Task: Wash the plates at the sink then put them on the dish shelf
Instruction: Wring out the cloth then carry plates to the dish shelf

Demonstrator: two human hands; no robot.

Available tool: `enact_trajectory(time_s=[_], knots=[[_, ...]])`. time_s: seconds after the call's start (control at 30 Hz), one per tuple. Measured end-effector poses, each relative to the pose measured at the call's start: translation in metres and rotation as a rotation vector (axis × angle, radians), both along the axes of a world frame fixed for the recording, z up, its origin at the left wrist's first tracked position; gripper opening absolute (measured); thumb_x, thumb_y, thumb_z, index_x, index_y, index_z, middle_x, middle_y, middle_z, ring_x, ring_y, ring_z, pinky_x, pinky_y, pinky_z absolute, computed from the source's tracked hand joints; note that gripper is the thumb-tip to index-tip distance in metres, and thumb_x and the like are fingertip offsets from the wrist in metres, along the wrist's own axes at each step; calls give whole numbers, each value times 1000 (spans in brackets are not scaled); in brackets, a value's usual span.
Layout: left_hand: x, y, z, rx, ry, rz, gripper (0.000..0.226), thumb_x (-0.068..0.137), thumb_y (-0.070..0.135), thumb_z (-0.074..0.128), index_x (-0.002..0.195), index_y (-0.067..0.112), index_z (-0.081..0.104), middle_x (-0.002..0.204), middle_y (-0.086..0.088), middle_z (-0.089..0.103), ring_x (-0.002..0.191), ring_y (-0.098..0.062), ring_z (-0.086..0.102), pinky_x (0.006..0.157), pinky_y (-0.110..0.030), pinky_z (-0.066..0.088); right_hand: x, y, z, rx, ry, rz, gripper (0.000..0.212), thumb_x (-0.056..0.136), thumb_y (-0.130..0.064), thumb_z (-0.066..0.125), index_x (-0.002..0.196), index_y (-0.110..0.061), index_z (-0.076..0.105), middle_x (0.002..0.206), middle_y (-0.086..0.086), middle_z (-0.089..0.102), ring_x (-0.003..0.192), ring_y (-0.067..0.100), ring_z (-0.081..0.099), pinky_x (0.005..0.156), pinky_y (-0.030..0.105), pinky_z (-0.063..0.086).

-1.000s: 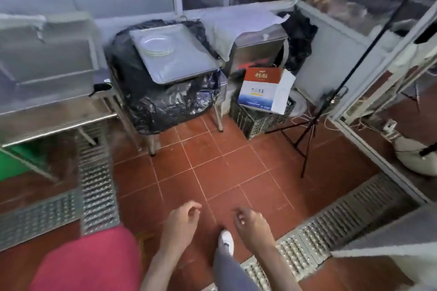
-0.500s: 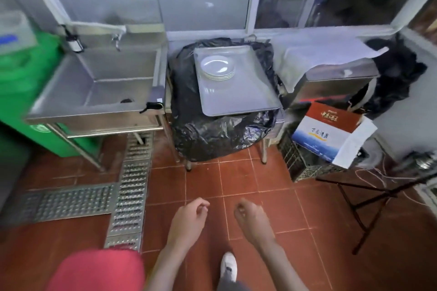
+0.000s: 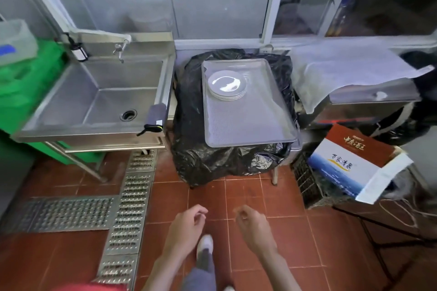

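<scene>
A stainless steel sink (image 3: 99,92) stands at left, apparently dry, though blur makes that uncertain. Beside it a metal tray (image 3: 248,111) carries a stack of white plates (image 3: 227,84) in its far left corner. Below, the left hand (image 3: 186,227) and right hand (image 3: 254,225) hang loosely curled, holding nothing.

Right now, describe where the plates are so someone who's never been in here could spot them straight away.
Find the steel sink on the left; beside it on the right stands a mound of black plastic topped by a metal tray. The stack of plates sits in the tray's far left corner, the only round white things there.
</scene>
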State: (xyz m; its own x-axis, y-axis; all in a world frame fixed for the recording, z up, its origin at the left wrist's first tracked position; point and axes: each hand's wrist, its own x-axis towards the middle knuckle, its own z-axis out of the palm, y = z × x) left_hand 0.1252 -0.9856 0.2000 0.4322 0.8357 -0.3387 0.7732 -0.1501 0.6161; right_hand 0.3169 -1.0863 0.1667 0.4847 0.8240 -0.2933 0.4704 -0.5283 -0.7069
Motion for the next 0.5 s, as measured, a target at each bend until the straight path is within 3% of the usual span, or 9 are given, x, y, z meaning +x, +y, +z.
enact_trajectory(time_s=[0.1, 0.3, 0.4, 0.5], knots=[[20, 36, -6, -12, -7, -9, 18, 104, 27, 59, 112, 38, 72, 102, 24, 73, 78, 14, 62, 62, -6, 47, 17, 29, -8, -31, 4, -5, 10, 98, -34, 65, 103, -33, 73, 89, -16, 78, 81, 1, 73, 78, 33, 61], [62, 138, -12, -21, -70, 2, 19, 103, 27, 58, 109, 40, 71, 101, 23, 73, 89, 5, 67, 65, -8, 46, 65, 111, -4, -33, -30, -80, 10, 99, -38, 64, 100, -35, 73, 89, -20, 76, 84, -1, 72, 79, 29, 59], [82, 193, -6, -15, -111, 2, 18, 103, 26, 59, 107, 38, 72, 100, 24, 72, 93, 6, 67, 67, -5, 44, 83, 154, 10, -22, -24, -131, 10, 99, -28, 66, 99, -36, 73, 83, -22, 74, 83, -4, 70, 78, 21, 54], [99, 239, -2, -9, -146, -19, 16, 103, 25, 60, 106, 35, 72, 99, 23, 72, 94, 5, 67, 71, -6, 47, 97, 195, 15, 32, 31, -208, 17, 96, -17, 68, 101, -33, 73, 83, -17, 76, 82, -4, 70, 81, 26, 57]])
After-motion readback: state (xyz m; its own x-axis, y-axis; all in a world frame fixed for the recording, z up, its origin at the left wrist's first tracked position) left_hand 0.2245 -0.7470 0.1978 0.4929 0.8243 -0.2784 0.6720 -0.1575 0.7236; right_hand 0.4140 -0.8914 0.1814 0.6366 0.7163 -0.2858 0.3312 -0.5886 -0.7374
